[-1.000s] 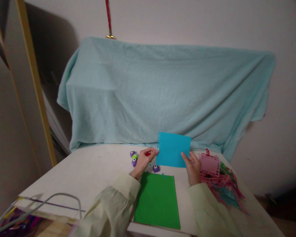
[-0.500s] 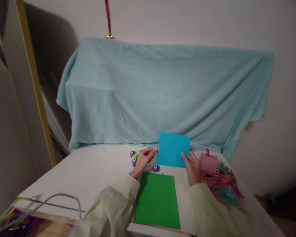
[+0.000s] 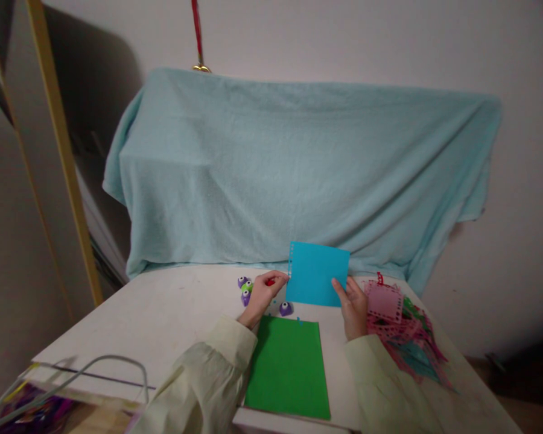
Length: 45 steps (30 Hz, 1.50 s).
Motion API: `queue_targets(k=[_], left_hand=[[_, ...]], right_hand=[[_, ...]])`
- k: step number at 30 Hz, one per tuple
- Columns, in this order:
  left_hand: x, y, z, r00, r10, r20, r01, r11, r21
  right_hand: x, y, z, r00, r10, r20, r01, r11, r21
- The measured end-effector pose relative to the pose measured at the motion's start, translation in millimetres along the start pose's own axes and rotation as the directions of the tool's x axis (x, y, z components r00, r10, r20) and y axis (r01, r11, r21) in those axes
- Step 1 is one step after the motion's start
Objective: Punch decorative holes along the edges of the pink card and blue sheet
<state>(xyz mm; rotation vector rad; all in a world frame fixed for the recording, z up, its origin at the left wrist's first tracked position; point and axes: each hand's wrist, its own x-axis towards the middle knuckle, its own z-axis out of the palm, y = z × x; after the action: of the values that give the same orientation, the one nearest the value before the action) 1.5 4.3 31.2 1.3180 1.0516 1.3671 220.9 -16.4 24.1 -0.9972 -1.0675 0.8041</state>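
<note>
My right hand [image 3: 353, 306] pinches the lower right edge of a blue paper sheet [image 3: 317, 274] and holds it tilted up above the white table [image 3: 172, 313]. A row of small punched holes runs down the sheet's left edge. My left hand [image 3: 262, 294] is closed round a small red punch [image 3: 270, 281] pressed against that left edge. Small purple and green punches [image 3: 245, 286] lie just left of my left hand, and one more purple punch [image 3: 285, 308] sits below the sheet.
A green sheet [image 3: 289, 366] lies flat near the table's front edge. A heap of punched pink, blue and green paper [image 3: 402, 328] fills the right side. A pale blue towel [image 3: 298, 175] drapes something behind. A clear bag with handles [image 3: 63, 386] sits front left.
</note>
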Motion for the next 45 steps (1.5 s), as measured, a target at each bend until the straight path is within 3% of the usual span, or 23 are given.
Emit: queue_targets(k=[38,45], left_hand=[[-2,1,1.8,0.999,0.045,-0.009,-0.046,0.997,-0.058],[-2,6,-2.6,1.0,-0.005,-0.011,0.004,0.993,-0.121]], right_hand=[[1,1,-2,1.0,0.003,0.009,-0.003,1.0,-0.017],[1,2,-2,1.0,0.005,0.022,-0.005,1.0,0.001]])
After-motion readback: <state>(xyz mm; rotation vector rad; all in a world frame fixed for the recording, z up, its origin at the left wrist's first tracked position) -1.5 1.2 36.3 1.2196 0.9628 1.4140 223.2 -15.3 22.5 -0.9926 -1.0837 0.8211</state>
